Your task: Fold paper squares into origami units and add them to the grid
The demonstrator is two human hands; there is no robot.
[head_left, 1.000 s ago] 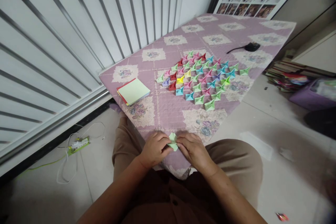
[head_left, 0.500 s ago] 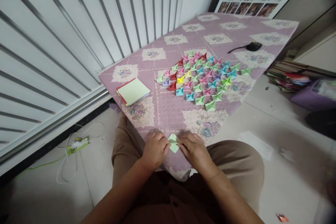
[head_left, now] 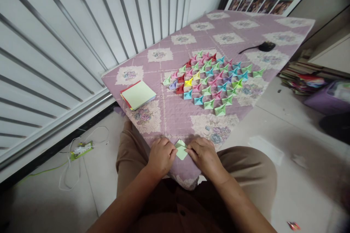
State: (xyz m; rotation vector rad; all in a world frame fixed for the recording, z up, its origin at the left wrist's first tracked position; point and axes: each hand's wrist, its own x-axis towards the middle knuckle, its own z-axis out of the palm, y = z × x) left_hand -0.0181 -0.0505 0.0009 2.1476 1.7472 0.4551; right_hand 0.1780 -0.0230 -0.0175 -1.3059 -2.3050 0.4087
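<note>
Close to the near corner of the table, a small light green folded paper (head_left: 181, 151) lies between my hands, roughly diamond-shaped with a crease across it. My left hand (head_left: 162, 154) pinches its left corner between thumb and fingers. From the other side, my right hand (head_left: 202, 153) grips the right corner the same way. Beyond them stand rows of small folded paper pieces (head_left: 209, 104) in green, blue, pink, red, yellow and purple. To the left is a stack of square paper sheets (head_left: 139, 95), pale green on top with red and yellow edges showing.
A purple flowered cloth (head_left: 175, 118) covers the table. A black object with a short cable (head_left: 265, 46) lies at the far right. White railings (head_left: 82, 25) border the left side. On the floor at left is a power strip (head_left: 82, 150) with white cables.
Both hands keep their hold on the green paper's corners, and its folded upper part looks slightly different. The view has shifted very slightly.
</note>
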